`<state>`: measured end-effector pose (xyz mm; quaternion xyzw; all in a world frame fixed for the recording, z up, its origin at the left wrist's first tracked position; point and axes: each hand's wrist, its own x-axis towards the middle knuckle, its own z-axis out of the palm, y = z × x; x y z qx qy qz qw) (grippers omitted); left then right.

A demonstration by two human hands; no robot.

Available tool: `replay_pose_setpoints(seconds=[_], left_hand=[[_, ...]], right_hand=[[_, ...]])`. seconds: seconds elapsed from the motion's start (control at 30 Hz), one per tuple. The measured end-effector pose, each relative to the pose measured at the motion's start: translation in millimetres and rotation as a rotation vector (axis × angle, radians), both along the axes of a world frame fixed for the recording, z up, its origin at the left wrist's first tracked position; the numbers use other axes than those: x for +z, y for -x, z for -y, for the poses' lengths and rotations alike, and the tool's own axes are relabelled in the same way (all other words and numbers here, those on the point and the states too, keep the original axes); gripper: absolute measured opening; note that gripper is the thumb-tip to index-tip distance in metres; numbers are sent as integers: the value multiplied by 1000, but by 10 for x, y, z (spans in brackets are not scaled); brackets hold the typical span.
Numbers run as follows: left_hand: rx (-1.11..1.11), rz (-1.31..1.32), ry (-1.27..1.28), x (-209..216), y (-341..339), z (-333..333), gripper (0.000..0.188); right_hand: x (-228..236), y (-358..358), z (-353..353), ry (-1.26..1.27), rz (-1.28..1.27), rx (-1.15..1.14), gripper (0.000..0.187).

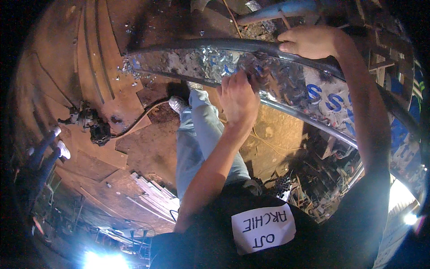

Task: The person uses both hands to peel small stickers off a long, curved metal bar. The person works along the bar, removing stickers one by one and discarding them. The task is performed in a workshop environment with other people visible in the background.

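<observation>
My right hand (313, 42) lies over a long dark metal pipe (197, 43), its fingers curled over it at the far side of a narrow bench. Nearer to me, my left hand (239, 98) is closed, knuckles up, by the bench's near edge. Whatever its fingers hold is hidden beneath them. Curled metal shavings (277, 85) litter the pale sheet (320, 94) with blue lettering that covers the bench top. Along the near edge runs a shiny metal tube (309, 117).
Below the bench stand my legs in light jeans (192, 143). To the left, a dark greasy machine part (99, 130) with a hose lies on brown floor sheets. Pale strips (154, 195) are stacked lower left. Another person's shoes (63, 150) show far left. Scrap (309, 197) clutters the lower right.
</observation>
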<state>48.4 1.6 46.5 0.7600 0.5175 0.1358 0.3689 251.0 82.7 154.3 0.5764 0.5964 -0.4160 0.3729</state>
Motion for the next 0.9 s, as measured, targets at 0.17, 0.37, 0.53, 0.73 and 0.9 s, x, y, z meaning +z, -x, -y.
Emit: replay_pose_setpoints(seconds=[0.17,0.37,0.53,0.73,0.9], left_hand=[[25,328,202,50,-87,-119,15],[240,171,344,-110,539,-549,24],[310,310,169,-301,643,-386,19],[149,272,100,-367,399,-263,24],[82,116,-98,-375,229,-315,21]], right_hand=[[-43,0,-16,30,8,162,44],[31,25,-27,56,22,-20,42],[57,41,-25,52,6,-107,42],[44,18,-36,114,33,-158,43],[26,10,-17,43,-19,-151,42]])
